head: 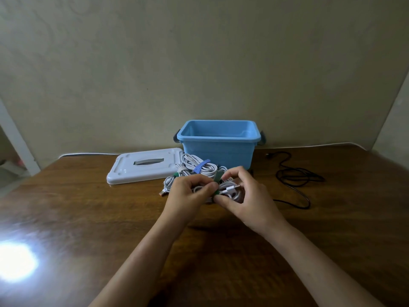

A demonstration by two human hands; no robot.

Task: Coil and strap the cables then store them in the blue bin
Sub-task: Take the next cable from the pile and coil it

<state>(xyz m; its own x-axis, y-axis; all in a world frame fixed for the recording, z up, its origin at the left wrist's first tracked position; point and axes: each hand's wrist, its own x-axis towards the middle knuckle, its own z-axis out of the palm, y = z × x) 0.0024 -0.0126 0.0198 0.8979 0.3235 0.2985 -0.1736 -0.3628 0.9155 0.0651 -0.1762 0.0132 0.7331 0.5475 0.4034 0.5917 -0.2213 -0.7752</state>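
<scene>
Both hands meet over the middle of the brown wooden table [93, 218], working one coiled white cable [230, 191]. The left hand [188, 196] has its fingers curled round the coil's left side, thumb pressed near a green strap [216, 178] that crosses the bundle. The right hand [247, 198] pinches the same coil from the right, thumb low against the strap's lower end and fingers arched over the top — a white USB plug pokes out between them.

Just behind the hands lies a second white coil [199, 166] bound with a blue strap [201, 166], and to its left a smaller white bundle [169, 181] trails an orange-tipped plug toward the near side. These sit between the hands and the blue bin [218, 149], which stands open at the back of the table, close to the wall [199, 63], with dark latches on either end. Nothing shows above its near rim.

The bin's pale lid [143, 166] lies flat to the left, touching or nearly touching the strapped coil. To the right, well apart from the hands, a black cable [297, 177] sprawls loose and unstrapped — partly looped, one end running toward the bin. A bright glare marks the table's near-left corner.
</scene>
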